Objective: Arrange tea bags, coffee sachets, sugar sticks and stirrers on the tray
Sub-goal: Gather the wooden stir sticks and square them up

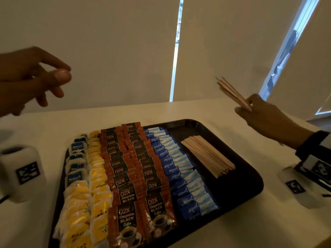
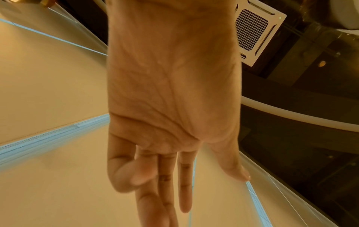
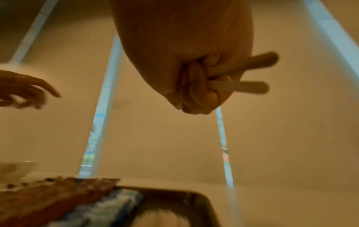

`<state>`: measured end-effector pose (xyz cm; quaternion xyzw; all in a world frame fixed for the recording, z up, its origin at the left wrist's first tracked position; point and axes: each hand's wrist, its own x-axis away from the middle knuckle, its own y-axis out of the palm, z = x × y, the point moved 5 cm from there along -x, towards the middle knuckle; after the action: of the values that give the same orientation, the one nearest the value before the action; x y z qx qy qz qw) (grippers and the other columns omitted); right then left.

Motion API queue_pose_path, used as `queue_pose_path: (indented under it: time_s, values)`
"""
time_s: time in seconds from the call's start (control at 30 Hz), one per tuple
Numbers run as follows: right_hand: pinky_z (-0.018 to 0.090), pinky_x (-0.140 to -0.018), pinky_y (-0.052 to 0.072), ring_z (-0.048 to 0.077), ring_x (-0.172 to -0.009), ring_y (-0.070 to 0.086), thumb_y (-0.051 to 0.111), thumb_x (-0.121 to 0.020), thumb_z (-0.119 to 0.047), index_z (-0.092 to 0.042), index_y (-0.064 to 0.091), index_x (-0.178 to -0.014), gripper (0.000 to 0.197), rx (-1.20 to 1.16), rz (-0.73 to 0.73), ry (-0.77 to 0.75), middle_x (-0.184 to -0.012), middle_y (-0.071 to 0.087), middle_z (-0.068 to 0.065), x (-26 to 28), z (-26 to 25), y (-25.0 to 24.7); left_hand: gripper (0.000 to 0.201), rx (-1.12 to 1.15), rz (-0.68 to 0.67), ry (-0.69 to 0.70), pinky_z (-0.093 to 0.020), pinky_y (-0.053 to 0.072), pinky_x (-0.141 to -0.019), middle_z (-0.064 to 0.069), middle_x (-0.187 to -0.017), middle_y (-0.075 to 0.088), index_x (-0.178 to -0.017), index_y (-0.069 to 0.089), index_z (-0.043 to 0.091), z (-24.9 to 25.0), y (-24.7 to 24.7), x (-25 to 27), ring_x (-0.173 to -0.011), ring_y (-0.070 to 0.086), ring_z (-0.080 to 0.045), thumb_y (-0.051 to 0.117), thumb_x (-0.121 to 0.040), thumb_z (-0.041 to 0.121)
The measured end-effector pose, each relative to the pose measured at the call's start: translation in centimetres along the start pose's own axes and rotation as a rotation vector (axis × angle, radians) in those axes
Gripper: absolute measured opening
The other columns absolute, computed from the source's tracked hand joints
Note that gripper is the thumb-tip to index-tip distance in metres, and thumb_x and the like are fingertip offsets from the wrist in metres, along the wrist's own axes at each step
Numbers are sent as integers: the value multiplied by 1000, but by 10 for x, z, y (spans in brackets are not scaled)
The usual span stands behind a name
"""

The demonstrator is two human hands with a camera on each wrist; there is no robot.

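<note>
Right hand (image 1: 265, 115) was gripping a few stirrers (image 1: 232, 92) by one end, up past the tray's (image 1: 250, 190) far right corner. Left hand (image 1: 34, 77) hung loose, empty. Those sticks looked light, stiff and slippy, so pinching mid-length seemed safer than the ends.

black tray (image 1: 250, 187), blue sugar sticks (image 1: 180, 174), brown coffee sachets (image 1: 129, 176)

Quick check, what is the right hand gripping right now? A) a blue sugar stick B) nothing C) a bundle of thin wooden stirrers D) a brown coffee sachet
C: the right hand has its fingers curled round a bundle of thin wooden stirrers, raised above the far right corner of the black tray; the right wrist view shows the stirrer ends sticking out of the fist.
</note>
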<state>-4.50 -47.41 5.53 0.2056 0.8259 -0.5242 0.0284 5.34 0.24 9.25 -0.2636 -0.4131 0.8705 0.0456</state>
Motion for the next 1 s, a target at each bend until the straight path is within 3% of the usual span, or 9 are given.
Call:
queue_pose_path:
  time_s: [0.07,0.13,0.3,0.4,0.47,0.6,0.73,0.87,1.0]
  values:
    - [22,-50,34,11,-54,47,44,-94,-41,-13,45,-80,31,13,-2,-234,-63,48,0,1,-53,4,52,82,-11,0,-57,53,-49,10,-76,70,-95,58,57,43,13,9,-55,62,-24,51,-56,90]
    - [19,-50,35,9,-48,44,41,-91,-47,-18,44,-63,41,77,-53,-420,-55,44,-3,10,-103,16,56,154,-62,31,-39,53,-45,20,-84,68,-98,55,58,66,30,19,-68,65,-7,42,-57,94]
    - [23,-52,40,5,-45,43,47,-92,-45,-26,51,-60,38,44,-53,-663,-53,45,-8,19,-197,39,46,291,44,105,-33,53,-72,19,-99,68,-98,61,50,101,43,15,-96,64,-6,48,-69,83]
    - [26,-58,46,8,-52,48,47,-94,-41,-21,65,-80,30,49,7,-720,-58,47,-7,21,-224,46,43,495,157,70,-15,49,-69,15,-102,70,-99,63,40,112,39,11,-100,64,-1,41,-81,73]
    - [31,-63,52,13,-56,53,46,-93,-40,-20,67,-87,29,24,31,-742,-60,49,-6,22,-232,50,39,511,186,57,-14,46,-70,12,-107,70,-104,62,36,110,38,8,-105,64,-3,30,-92,56]
    - [32,-66,51,12,-56,50,45,-93,-39,-25,55,-73,26,26,77,-733,-58,44,-8,22,-235,58,33,393,184,76,-18,48,-84,21,-104,69,-101,64,44,109,42,10,-104,62,3,33,-100,33]
    - [26,-60,42,7,-51,41,43,-93,-40,-26,36,-57,39,50,115,-719,-56,40,-9,21,-232,58,33,198,97,242,1,35,-87,34,-117,54,-119,51,43,132,55,27,-109,48,19,27,-96,38]
    - [24,-57,40,4,-47,36,42,-93,-43,-28,36,-59,38,56,126,-740,-54,38,-10,20,-230,55,32,146,214,202,7,31,-80,38,-115,45,-120,43,48,125,42,25,-100,43,29,25,-93,46]
    - [28,-59,39,9,-49,35,44,-93,-42,-21,56,-73,32,40,130,-789,-56,35,-9,29,-236,67,50,175,24,104,8,32,-79,36,-110,48,-127,38,51,124,67,23,-97,42,32,22,-82,66]
